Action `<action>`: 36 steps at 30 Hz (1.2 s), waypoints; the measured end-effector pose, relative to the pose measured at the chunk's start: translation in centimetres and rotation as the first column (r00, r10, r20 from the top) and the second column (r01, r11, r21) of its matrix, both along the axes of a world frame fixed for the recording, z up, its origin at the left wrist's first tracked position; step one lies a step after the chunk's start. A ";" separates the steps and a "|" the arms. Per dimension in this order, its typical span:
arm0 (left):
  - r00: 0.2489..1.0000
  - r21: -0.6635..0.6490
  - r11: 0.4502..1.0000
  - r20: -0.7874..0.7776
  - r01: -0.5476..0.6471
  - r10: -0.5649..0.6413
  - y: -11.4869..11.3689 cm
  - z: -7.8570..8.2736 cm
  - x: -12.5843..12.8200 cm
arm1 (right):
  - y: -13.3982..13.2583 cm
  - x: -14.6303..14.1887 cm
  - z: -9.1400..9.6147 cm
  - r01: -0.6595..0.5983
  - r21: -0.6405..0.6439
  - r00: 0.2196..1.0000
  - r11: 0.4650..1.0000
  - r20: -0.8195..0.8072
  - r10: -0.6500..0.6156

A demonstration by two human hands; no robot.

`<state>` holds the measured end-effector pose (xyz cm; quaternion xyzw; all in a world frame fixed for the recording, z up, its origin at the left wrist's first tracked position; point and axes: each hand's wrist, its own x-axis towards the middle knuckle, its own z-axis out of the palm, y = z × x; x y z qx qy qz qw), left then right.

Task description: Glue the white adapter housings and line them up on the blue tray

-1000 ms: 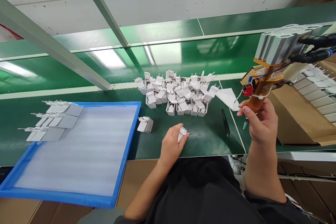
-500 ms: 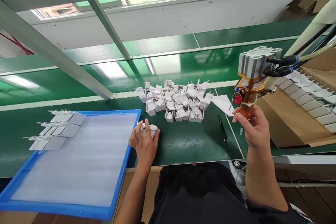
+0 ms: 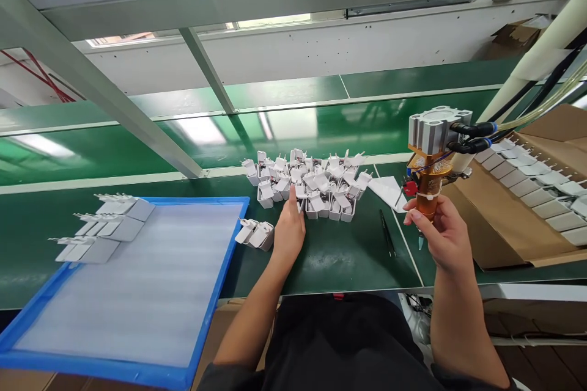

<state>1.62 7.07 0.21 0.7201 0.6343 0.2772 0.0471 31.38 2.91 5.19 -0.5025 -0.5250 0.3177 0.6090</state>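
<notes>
My left hand (image 3: pixel 290 229) is at the front of a cluster of white plug-charger housings (image 3: pixel 321 186). Its index finger and thumb close around one white charger housing (image 3: pixel 301 203), mostly hidden by the hand. My right hand (image 3: pixel 443 229) grips the lower orange barrel of a pneumatic dispensing valve (image 3: pixel 427 203), whose pale blue tip points down below my fingers. Many of the clustered housings have lids tilted up, with wires and parts inside. Between the cluster and the blue tray stands a small group of chargers (image 3: pixel 255 234), touched by neither hand.
A blue-rimmed tray (image 3: pixel 215 281) with white lining lies left, bearing three rows of chargers (image 3: pixel 107 229) at its far-left corner. Black tweezers (image 3: pixel 387 233) and white paper (image 3: pixel 387 191) lie near the valve. An open cardboard box (image 3: pixel 499 226) holds more chargers at right.
My left hand has left the small group beside the tray and moved right to the clustered housings. My right hand stays on the valve. The view has tilted up slightly.
</notes>
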 end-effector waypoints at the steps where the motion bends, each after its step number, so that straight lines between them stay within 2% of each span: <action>1: 1.000 -0.022 1.000 -0.002 -0.002 0.002 -0.5 0.2 -0.3 | -0.1 0.0 0.0 -0.005 -0.001 1.000 1.000 0.004 0.005; 5: 0.995 -0.063 0.996 0.082 0.058 -0.052 -4.3 1.0 -1.5 | -0.2 0.1 0.2 -0.020 -0.002 1.000 1.000 0.019 0.020; 8: 0.961 -0.165 0.967 0.230 0.196 -0.156 -6.6 1.1 -2.1 | -0.2 -0.2 0.5 -0.023 0.004 1.000 1.000 0.019 0.023; 10: 0.935 -0.220 0.936 0.288 0.276 -0.208 -7.3 0.8 -2.2 | -0.1 -0.5 0.7 -0.026 0.004 1.000 1.000 0.009 0.026; 12: 0.928 -0.215 0.930 0.294 0.299 -0.231 -7.5 0.5 -1.8 | -0.1 -0.9 0.8 -0.028 0.002 1.000 1.000 -0.006 0.028; 17: 0.928 -0.092 0.951 0.266 0.294 -0.261 -6.8 -0.1 0.1 | 0.2 -2.0 1.0 -0.016 0.062 0.999 0.998 -0.035 0.018; 21: 0.912 -0.066 0.971 0.362 0.231 -0.193 -6.2 -0.5 0.6 | 0.5 -2.9 1.2 0.000 0.120 0.999 0.993 -0.037 0.005; 25: 0.837 -0.071 0.979 0.533 0.192 -0.125 -6.2 -0.8 -0.1 | 0.6 -4.0 1.6 -0.037 0.118 0.998 0.992 -0.046 0.043; 29: 0.842 -0.052 0.989 0.532 0.137 -0.088 -6.9 -1.0 -0.4 | 0.7 -5.8 2.1 -0.074 0.113 0.994 0.991 -0.069 0.082; 32: 0.879 -0.056 0.980 0.455 0.191 -0.145 -7.4 -1.2 -0.1 | 0.7 -7.4 2.6 -0.111 0.127 0.991 0.986 -0.065 0.120; 36: 0.897 -0.146 0.936 0.364 0.321 -0.251 -7.4 -1.6 0.0 | 0.7 -9.8 3.1 -0.152 0.132 0.986 0.980 -0.054 0.160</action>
